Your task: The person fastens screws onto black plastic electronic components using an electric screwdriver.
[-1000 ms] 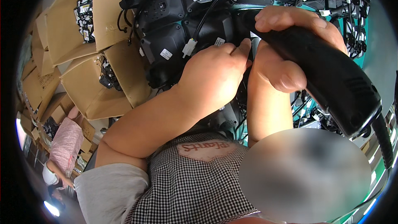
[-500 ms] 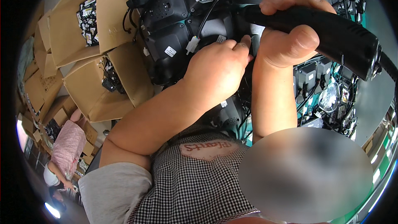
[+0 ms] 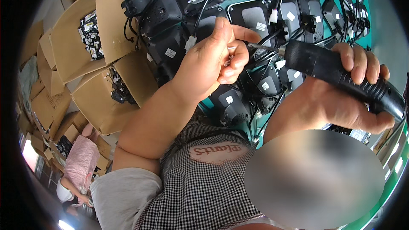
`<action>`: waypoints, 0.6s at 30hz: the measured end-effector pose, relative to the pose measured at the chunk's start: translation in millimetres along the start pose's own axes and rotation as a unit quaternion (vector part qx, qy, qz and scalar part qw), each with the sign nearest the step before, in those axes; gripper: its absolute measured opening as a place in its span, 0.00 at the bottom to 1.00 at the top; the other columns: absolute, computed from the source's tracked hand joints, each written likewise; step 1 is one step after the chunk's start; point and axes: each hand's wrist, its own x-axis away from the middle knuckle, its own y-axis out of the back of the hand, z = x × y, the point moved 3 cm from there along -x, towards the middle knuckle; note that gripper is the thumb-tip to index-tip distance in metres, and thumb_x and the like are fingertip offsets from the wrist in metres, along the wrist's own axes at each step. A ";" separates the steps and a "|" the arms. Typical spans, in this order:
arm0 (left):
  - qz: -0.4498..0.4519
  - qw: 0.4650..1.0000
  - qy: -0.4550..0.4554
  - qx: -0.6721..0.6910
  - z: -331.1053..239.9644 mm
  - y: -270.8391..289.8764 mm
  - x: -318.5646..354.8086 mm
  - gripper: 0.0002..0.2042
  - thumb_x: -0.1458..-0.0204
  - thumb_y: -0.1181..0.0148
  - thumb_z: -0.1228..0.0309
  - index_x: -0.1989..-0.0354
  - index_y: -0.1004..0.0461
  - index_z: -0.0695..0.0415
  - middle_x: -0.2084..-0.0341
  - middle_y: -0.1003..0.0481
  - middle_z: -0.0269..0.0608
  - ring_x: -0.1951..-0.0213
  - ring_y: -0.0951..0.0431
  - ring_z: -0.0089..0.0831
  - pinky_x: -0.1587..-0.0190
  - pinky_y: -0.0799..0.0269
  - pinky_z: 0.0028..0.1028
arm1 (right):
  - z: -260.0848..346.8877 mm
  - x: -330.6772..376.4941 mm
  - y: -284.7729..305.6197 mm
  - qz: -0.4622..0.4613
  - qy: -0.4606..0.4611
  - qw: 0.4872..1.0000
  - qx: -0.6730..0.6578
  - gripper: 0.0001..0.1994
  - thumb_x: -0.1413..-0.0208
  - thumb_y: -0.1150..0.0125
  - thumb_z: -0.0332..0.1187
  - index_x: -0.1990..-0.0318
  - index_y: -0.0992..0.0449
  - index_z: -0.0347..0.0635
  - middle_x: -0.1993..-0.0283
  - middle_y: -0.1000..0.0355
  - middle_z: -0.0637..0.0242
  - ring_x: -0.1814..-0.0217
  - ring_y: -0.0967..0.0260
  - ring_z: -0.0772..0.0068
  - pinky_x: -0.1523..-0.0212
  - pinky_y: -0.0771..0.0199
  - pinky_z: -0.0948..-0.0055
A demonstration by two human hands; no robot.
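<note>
My right hand [image 3: 345,98] grips a black electric screwdriver [image 3: 336,74] held level, with its metal bit [image 3: 264,47] pointing left. My left hand [image 3: 213,61] is raised in front of it with the fingers curled around a small metal screw [image 3: 228,61]; the bit's tip sits right at those fingers. Both hands hover above a green table [image 3: 213,104] covered with black plastic device housings [image 3: 170,25] and their black cables with white connectors [image 3: 190,42].
Open cardboard boxes [image 3: 76,38] with black parts stand at the left, more boxes behind them. A person in a pink top [image 3: 81,162] bends over at the lower left. More black housings [image 3: 332,4] fill the table's far right.
Both hands have lifted off the black housings. The screwdriver swung from pointing down to level, and my left hand has closed on a small screw at the bit's tip.
</note>
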 end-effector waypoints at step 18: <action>-0.027 0.999 -0.022 -0.007 17.2 -19.6 1.5 0.21 0.41 0.61 0.56 0.56 0.34 0.65 0.73 0.31 0.36 0.76 0.36 0.17 0.76 0.42 0.16 | 5.0 18.9 10.4 -0.021 0.040 0.998 0.047 0.32 0.61 0.47 0.65 0.61 0.31 0.44 0.72 0.37 0.69 0.76 0.40 0.73 0.73 0.40 0.71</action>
